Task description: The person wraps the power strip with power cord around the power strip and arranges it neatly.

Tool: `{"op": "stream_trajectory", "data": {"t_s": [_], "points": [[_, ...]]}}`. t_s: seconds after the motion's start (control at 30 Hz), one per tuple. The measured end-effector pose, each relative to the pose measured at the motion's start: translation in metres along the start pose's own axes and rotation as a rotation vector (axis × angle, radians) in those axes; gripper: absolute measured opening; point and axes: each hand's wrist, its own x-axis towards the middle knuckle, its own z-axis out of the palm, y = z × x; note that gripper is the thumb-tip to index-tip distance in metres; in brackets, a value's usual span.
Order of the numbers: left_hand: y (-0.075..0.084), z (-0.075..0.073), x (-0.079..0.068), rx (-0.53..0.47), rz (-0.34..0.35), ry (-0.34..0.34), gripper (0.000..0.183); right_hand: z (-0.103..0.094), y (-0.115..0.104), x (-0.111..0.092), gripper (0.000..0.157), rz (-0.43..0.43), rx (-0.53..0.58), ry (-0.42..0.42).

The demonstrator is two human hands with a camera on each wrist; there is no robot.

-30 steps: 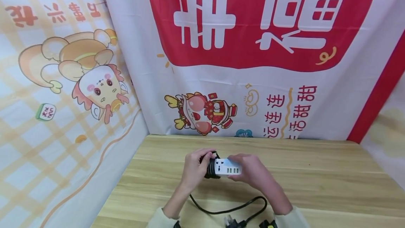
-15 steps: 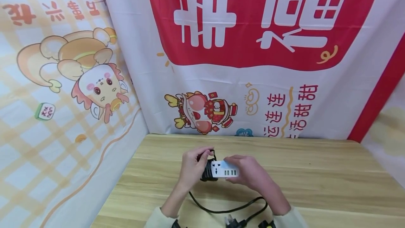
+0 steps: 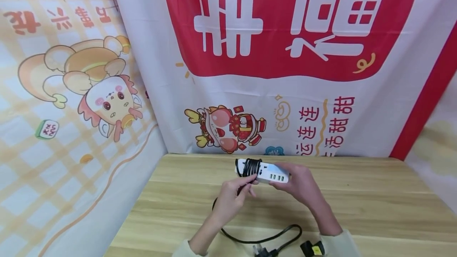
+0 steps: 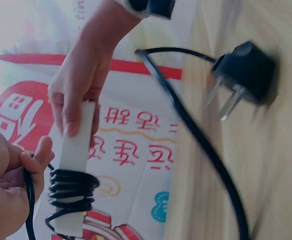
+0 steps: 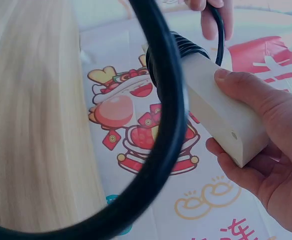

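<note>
A white power strip (image 3: pixel 275 172) with sockets and several USB ports is held above the table by my right hand (image 3: pixel 298 181), which grips its right end. Several turns of black cord (image 3: pixel 252 167) wrap around the strip's left part. My left hand (image 3: pixel 232 199) pinches the cord just below the turns; the left wrist view shows the cord (image 4: pixel 30 200) running through its curled fingers. From there the free cord loops down to a black plug (image 3: pixel 262 251) with metal prongs lying on the table. In the right wrist view, thumb and fingers clasp the strip (image 5: pixel 225 107) on both sides.
The wooden table (image 3: pixel 375 201) meets a hanging white cloth (image 3: pixel 228 90) with red print at its back edge. A checked cloth (image 3: pixel 71 138) hangs on the left. A black wrist device with a yellow label (image 3: pixel 315 248) is by the right sleeve.
The power strip has moved up and right and tilted, showing more of its wound part. My left hand has come from the strip's left end to below it, still holding the cord.
</note>
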Motion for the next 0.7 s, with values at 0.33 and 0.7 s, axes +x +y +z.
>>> {"op": "stream_trajectory", "data": {"t_s": [0.33,0.7], "points": [[-0.011,0.002,-0.001,-0.128,-0.196,-0.082,0.024,0.001,0.005,0.003,0.052,0.119,0.145,0.05],[-0.028,-0.002,-0.003,-0.025,-0.252,-0.269,0.027,-0.013,0.018,0.004,0.059,0.308,0.257,0.071]]}}
